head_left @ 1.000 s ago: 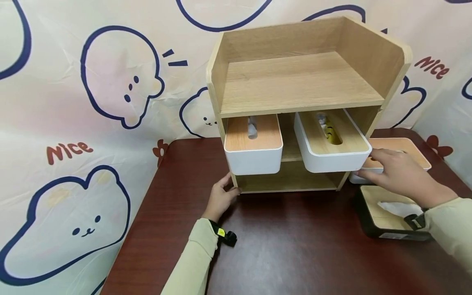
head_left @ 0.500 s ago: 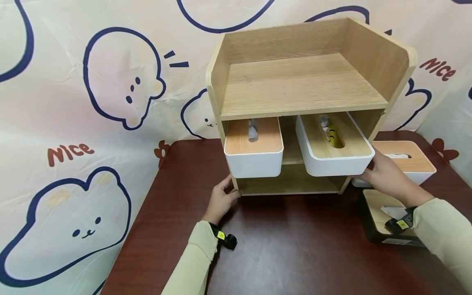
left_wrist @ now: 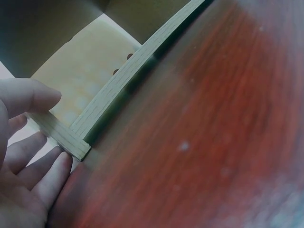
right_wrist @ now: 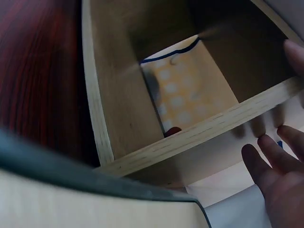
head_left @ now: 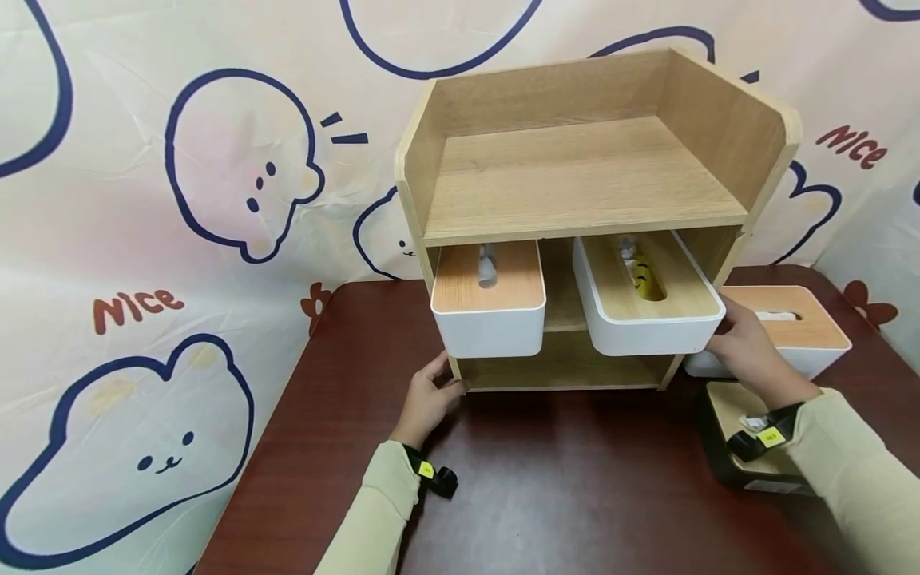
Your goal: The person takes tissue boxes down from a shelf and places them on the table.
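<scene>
A light wooden shelf unit [head_left: 589, 176] stands on the table. My left hand [head_left: 426, 403] grips the bottom front corner of its left side panel, thumb inside and fingers outside, as the left wrist view shows. My right hand [head_left: 751, 351] holds the right side panel. In the right wrist view the fingers [right_wrist: 280, 156] touch its outer face, with the thumb across the edge. Two white tissue boxes with wooden lids, a left one [head_left: 489, 334] and a right one [head_left: 654, 339], jut out from the middle level. Something yellow shows in the right box's slot.
To the shelf's right stands another white tissue box [head_left: 812, 359]. In front of it, a dark tissue box [head_left: 726, 407] with a wooden lid lies partly under my right wrist. A patterned cloth wall [head_left: 216, 160] rises behind the reddish-brown table [head_left: 561, 479].
My right hand has moved from beside the right tissue box's front corner to the shelf's right side panel. The shelf looks shifted slightly left. My left hand has kept its grip.
</scene>
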{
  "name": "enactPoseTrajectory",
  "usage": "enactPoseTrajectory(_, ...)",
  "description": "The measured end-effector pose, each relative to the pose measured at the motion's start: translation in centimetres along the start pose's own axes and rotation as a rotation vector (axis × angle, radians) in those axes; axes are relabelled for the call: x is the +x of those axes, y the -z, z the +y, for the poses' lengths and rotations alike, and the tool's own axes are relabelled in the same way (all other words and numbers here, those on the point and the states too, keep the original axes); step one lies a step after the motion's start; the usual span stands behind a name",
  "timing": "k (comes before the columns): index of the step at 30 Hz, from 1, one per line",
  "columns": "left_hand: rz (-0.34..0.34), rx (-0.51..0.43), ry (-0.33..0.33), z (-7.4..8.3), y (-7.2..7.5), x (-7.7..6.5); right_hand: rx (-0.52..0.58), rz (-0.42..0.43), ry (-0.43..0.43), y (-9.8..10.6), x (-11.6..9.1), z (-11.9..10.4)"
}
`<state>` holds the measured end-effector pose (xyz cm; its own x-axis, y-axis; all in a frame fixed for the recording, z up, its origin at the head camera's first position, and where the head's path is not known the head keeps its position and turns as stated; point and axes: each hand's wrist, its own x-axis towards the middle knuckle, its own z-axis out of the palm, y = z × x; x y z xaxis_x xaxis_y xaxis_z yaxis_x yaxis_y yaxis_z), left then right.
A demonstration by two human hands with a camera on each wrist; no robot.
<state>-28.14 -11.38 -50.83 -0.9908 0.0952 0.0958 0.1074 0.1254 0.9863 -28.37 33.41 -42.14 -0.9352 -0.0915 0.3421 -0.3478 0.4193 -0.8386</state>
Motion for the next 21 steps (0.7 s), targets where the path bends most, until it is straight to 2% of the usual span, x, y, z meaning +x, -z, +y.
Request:
enactPoseTrajectory(2,0.005,0.000,0.004,-0.8,-0.1,0.3,0.038,0.000,0.018,0.0,0.0,0.3)
enactPoseTrajectory(4,0.012,0.001,0.001,-1.1,-0.1,0.4,0.026,0.006,0.023,0.1,-0.1,0.6)
enactPoseTrajectory(11,0.030,0.046,-0.036,-1.3,-0.5,0.0,-0.093,-0.008,0.019,0.6,-0.8,1.1)
enactPoseTrajectory(16,0.039,0.088,-0.038,-1.4,-0.4,0.0,-0.120,-0.012,0.023,0.7,-1.0,1.3)
enactPoseTrajectory(21,0.043,0.126,-0.036,-1.2,0.0,0.5,-0.120,-0.017,0.034,0.3,-0.2,1.2)
